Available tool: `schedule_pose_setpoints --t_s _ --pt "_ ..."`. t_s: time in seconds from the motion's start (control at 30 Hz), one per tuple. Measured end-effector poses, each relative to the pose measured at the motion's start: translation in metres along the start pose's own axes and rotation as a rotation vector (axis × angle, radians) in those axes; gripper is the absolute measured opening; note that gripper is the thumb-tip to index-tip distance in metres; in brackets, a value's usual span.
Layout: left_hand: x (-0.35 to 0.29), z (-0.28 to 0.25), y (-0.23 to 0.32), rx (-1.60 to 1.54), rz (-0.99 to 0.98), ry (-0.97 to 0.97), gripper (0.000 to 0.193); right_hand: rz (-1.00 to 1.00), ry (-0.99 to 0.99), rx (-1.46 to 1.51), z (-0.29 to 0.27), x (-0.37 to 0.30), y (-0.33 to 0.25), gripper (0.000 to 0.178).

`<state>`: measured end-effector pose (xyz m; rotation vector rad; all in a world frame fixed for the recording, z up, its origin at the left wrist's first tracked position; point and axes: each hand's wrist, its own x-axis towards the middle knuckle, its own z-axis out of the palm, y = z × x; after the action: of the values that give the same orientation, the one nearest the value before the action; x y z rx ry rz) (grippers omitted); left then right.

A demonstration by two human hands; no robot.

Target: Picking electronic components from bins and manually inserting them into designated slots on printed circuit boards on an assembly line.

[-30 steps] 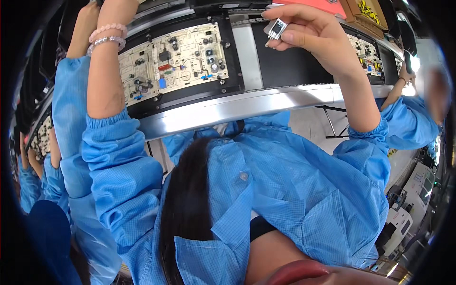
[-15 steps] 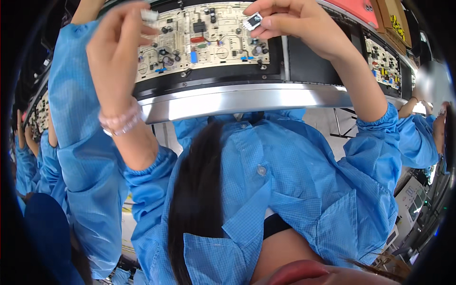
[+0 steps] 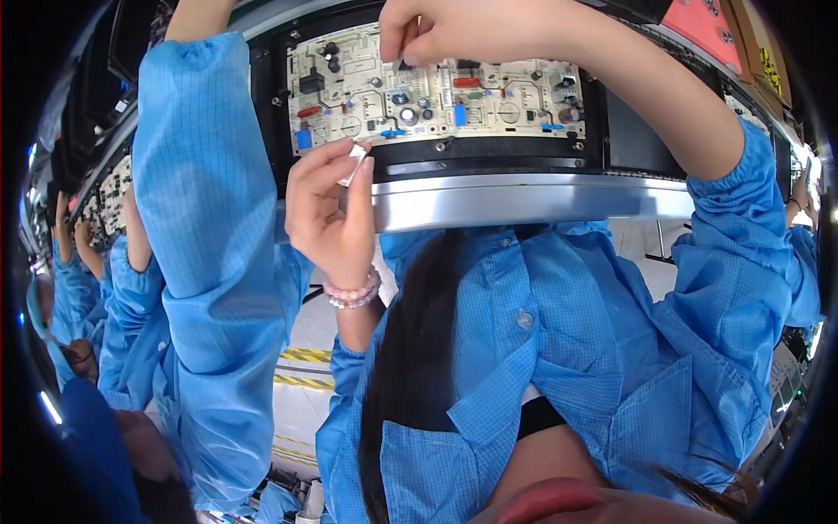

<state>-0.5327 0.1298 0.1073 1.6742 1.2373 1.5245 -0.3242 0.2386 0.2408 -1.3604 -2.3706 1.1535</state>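
My left hand point(image 3: 330, 214), with bracelets at the wrist, is closed in a pinch on a small white part point(image 3: 354, 164). It hovers just in front of the near edge of a cream circuit board point(image 3: 353, 94). Over the far middle of that board, my right hand point(image 3: 463, 33) reaches in with its fingers curled down. Thumb and forefinger pinch a small dark component point(image 3: 403, 65) at the board's surface, mostly hidden by the fingertips. Blue, red and black components stand around it on the board.
A black frame point(image 3: 515, 155) surrounds the board, with a shiny metal rail point(image 3: 524, 203) along its near side. A co-worker's blue sleeve point(image 3: 205, 166) reaches in close on my left. A pink-red tray point(image 3: 705, 33) and a brown box point(image 3: 758, 39) lie at the far right.
My right hand has moved left and down to the board with the small component. My left hand has come right and nearer to me, still pinching the white part. The view has shifted.
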Motion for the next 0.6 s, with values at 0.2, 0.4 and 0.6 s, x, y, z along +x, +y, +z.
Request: schedule_pose_setpoints --t_s 0.2,0.4,0.6 --pt "0.003 -0.007 -0.003 0.121 0.154 -0.006 0.02 -0.188 0.066 -0.383 0.044 0.043 0.019 0.014" --pt "0.003 -0.012 0.005 0.131 0.101 -0.035 0.02 -0.025 -0.042 -0.322 0.043 0.036 0.019 0.015" --pt "0.007 -0.013 0.006 0.16 0.122 -0.081 0.018 -0.034 -0.035 -0.403 0.048 0.04 0.019 0.015"
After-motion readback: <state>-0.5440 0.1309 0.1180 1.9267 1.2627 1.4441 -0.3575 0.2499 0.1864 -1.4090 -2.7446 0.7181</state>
